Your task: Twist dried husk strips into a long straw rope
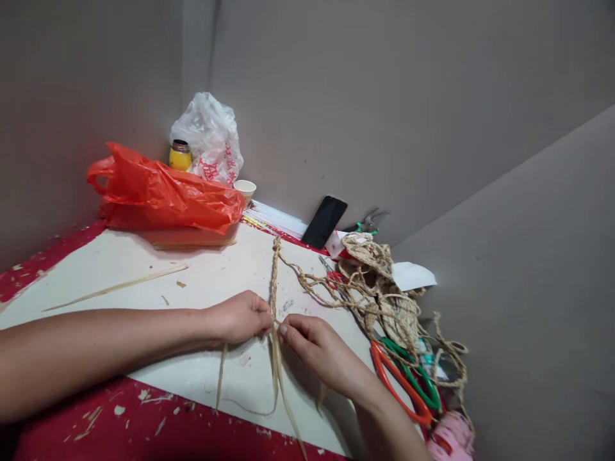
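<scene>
A braided straw cord (275,275) runs from the middle of the table toward me. My left hand (240,317) pinches the cord's near end from the left, fingers closed. My right hand (319,349) pinches the same spot from the right, fingers closed. Loose straw strands (277,378) hang down from the pinch toward the table's front edge. The cord's far end joins a tangle of braided straw rope (379,288) on the right.
A white board (120,262) lies on a red table. Red plastic bag (163,195), white bag (211,137), yellow jar (180,155) and small cup (245,189) stand in the far corner. A phone (325,221) leans on the wall. Orange and green scissors (406,381) lie right. A straw strip (120,286) lies left.
</scene>
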`<action>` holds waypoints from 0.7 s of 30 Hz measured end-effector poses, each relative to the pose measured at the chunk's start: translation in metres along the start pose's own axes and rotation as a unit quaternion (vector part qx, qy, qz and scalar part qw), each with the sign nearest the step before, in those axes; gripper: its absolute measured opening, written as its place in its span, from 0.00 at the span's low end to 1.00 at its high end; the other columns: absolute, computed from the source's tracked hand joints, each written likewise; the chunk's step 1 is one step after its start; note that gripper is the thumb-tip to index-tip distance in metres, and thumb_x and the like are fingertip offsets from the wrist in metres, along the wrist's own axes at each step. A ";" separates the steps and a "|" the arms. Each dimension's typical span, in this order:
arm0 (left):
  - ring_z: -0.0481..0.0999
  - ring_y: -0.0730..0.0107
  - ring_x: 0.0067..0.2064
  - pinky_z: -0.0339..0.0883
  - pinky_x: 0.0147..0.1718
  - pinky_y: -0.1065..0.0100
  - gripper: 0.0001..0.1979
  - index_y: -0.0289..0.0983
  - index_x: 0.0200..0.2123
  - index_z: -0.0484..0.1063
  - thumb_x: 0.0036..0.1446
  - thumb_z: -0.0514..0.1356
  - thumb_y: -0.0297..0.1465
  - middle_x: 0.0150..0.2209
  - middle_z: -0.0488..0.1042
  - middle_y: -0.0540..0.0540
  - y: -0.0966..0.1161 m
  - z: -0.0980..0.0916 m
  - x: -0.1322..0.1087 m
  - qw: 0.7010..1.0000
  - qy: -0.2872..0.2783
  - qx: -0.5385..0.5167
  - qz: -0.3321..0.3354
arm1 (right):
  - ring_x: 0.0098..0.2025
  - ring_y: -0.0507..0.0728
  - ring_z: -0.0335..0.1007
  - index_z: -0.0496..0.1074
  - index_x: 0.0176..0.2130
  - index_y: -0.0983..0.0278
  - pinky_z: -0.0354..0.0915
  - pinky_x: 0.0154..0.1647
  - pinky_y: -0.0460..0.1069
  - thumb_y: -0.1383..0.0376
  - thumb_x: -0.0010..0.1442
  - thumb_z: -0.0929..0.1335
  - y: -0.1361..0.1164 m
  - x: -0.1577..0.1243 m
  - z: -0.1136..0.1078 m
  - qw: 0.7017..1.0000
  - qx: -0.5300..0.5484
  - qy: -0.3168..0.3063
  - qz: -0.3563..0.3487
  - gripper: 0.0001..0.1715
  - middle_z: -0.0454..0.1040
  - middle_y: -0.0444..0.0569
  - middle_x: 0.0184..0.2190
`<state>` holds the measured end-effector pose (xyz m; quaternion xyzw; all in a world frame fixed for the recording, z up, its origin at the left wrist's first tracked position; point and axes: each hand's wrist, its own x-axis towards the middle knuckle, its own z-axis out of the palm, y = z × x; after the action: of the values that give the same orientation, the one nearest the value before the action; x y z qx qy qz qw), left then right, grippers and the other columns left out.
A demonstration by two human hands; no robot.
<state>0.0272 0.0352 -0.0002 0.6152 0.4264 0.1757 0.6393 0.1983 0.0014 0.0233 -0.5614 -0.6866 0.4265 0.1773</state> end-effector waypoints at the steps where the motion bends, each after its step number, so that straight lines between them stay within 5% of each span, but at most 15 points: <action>1: 0.51 0.80 0.19 0.44 0.20 0.73 0.10 0.35 0.18 0.62 0.48 0.53 0.32 0.15 0.56 0.56 -0.001 0.000 0.000 1.000 0.003 0.005 0.011 | 0.22 0.50 0.53 0.63 0.20 0.64 0.50 0.21 0.44 0.61 0.58 0.62 -0.002 -0.001 0.002 1.000 0.003 0.001 0.011 0.17 0.60 0.42 0.17; 8: 0.57 0.78 0.22 0.48 0.22 0.73 0.10 0.34 0.19 0.65 0.47 0.52 0.32 0.17 0.61 0.54 -0.003 0.005 -0.003 0.999 0.020 -0.026 0.036 | 0.14 0.49 0.56 0.62 0.21 0.63 0.49 0.18 0.45 0.61 0.60 0.58 -0.011 -0.007 0.031 0.993 0.067 -0.022 0.099 0.18 0.65 0.44 0.14; 13: 0.53 0.79 0.20 0.45 0.20 0.73 0.10 0.34 0.18 0.64 0.46 0.54 0.33 0.15 0.58 0.56 -0.005 0.007 -0.005 0.997 0.025 -0.075 0.006 | 0.19 0.52 0.58 0.65 0.20 0.63 0.46 0.22 0.48 0.65 0.55 0.64 -0.006 -0.009 0.052 0.988 -0.095 0.125 0.012 0.13 0.68 0.49 0.16; 15: 0.55 0.79 0.20 0.47 0.21 0.73 0.09 0.34 0.19 0.65 0.44 0.56 0.33 0.15 0.60 0.56 -0.005 0.007 -0.006 0.995 0.014 -0.103 -0.002 | 0.18 0.51 0.54 0.68 0.23 0.63 0.45 0.23 0.49 0.65 0.55 0.64 -0.009 -0.015 0.055 0.983 -0.126 0.136 0.000 0.11 0.68 0.49 0.16; 21: 0.54 0.81 0.17 0.46 0.19 0.73 0.09 0.34 0.19 0.64 0.43 0.60 0.33 0.14 0.60 0.56 0.003 0.003 -0.009 0.986 -0.013 -0.167 -0.015 | 0.19 0.49 0.51 0.64 0.19 0.63 0.48 0.21 0.46 0.58 0.59 0.63 -0.029 -0.035 0.024 0.993 -0.037 -0.107 -0.026 0.20 0.61 0.43 0.15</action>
<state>0.0251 0.0265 0.0048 0.4958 0.3915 0.2270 0.7412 0.1741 -0.0404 0.0403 -0.5011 -0.7313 0.4534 0.0930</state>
